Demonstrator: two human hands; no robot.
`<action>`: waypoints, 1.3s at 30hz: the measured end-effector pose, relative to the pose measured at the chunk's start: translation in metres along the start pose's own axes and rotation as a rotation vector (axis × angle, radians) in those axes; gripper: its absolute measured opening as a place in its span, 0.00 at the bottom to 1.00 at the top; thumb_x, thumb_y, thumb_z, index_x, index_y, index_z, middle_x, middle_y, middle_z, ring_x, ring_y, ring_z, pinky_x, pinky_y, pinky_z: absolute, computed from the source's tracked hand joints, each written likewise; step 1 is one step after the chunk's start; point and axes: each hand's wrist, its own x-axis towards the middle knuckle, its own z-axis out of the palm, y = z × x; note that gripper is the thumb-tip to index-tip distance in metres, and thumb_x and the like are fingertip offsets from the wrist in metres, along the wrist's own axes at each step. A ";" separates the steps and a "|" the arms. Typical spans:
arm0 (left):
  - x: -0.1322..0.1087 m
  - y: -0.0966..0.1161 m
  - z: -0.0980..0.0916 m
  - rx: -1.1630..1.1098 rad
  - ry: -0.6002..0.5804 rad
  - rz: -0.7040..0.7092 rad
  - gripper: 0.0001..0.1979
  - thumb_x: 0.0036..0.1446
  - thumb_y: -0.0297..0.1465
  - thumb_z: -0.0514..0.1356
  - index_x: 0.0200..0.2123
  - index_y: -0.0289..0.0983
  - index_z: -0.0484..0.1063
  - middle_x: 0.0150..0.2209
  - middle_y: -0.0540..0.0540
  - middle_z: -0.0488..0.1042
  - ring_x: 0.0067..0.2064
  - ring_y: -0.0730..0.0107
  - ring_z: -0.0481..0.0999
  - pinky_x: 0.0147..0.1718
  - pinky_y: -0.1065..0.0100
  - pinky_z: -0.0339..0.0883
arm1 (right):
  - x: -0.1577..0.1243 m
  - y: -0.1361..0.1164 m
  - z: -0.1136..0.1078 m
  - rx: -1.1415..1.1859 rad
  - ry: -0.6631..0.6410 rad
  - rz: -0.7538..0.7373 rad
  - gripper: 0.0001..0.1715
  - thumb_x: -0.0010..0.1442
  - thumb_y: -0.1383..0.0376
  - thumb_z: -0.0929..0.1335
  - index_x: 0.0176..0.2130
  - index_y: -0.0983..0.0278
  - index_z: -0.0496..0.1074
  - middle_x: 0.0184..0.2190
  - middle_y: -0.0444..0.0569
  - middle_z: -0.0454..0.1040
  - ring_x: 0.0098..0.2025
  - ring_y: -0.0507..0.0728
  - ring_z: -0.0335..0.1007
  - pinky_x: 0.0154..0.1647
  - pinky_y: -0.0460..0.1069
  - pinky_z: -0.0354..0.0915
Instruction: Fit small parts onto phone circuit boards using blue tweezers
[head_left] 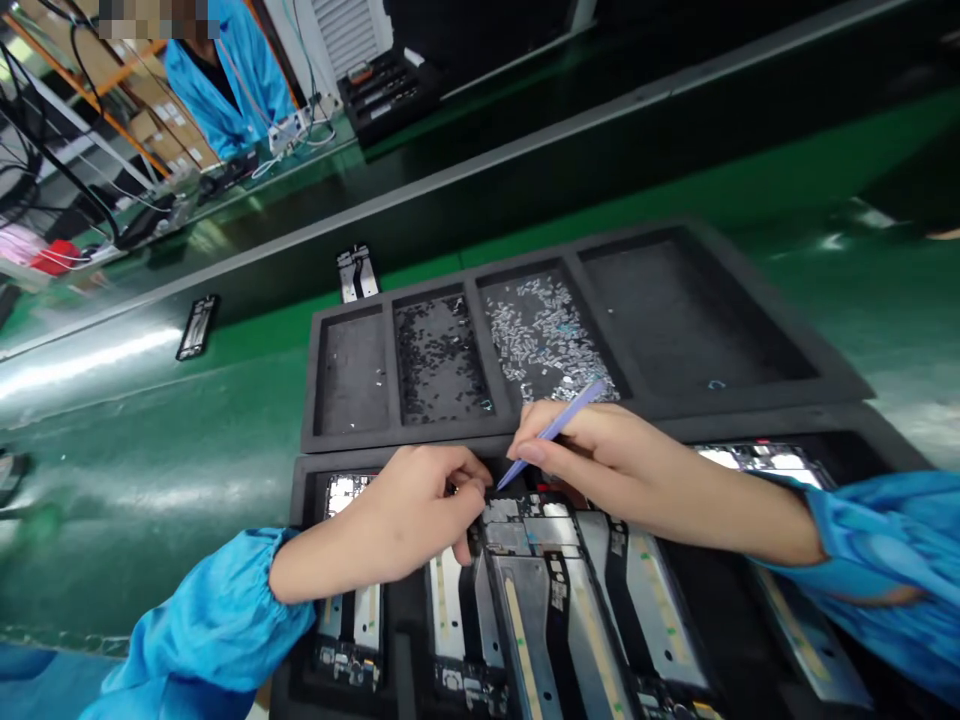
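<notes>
My right hand (570,440) grips a lavender plastic pry stick (559,424), its thin tip pointing down at the top edge of an opened phone (532,590). That phone shows its bare circuit area at the top, a black flex cable and yellowish strips down a grey metal bay. Beside its upper left corner, my left hand (420,510) has thumb and forefinger curled together. What they pinch, if anything, is hidden. More opened phones lie on both sides, among them one at the left (349,650) and one at the right (649,600).
The phones lie in a black foam tray (300,560). Behind it, a compartmented foam tray (319,375) holds small black pieces (442,350) and small silvery pieces (536,330). Two phone parts (358,272) (198,326) lie farther back on the green bench (225,430). A person in blue (225,80) is across.
</notes>
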 end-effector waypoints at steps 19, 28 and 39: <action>0.019 -0.006 0.002 -0.446 -0.197 -0.144 0.08 0.54 0.30 0.63 0.35 0.35 0.68 0.19 0.53 0.73 0.20 0.69 0.78 0.09 0.80 0.59 | 0.001 -0.012 -0.016 0.094 0.483 0.033 0.19 0.68 0.54 0.67 0.29 0.60 0.75 0.27 0.46 0.76 0.25 0.53 0.69 0.23 0.49 0.63; 0.018 -0.001 0.004 -0.395 -0.112 -0.187 0.11 0.50 0.32 0.65 0.35 0.32 0.72 0.19 0.50 0.74 0.20 0.68 0.78 0.12 0.78 0.62 | 0.006 -0.008 -0.029 0.201 0.562 0.159 0.32 0.61 0.38 0.68 0.28 0.63 0.74 0.23 0.46 0.68 0.24 0.53 0.60 0.26 0.51 0.60; -0.026 -0.003 0.031 -0.043 0.435 -0.158 0.17 0.59 0.40 0.59 0.47 0.36 0.73 0.31 0.48 0.80 0.18 0.73 0.72 0.18 0.71 0.64 | 0.001 -0.002 -0.038 0.508 0.641 0.250 0.33 0.54 0.37 0.73 0.32 0.64 0.77 0.21 0.42 0.62 0.24 0.51 0.56 0.25 0.49 0.53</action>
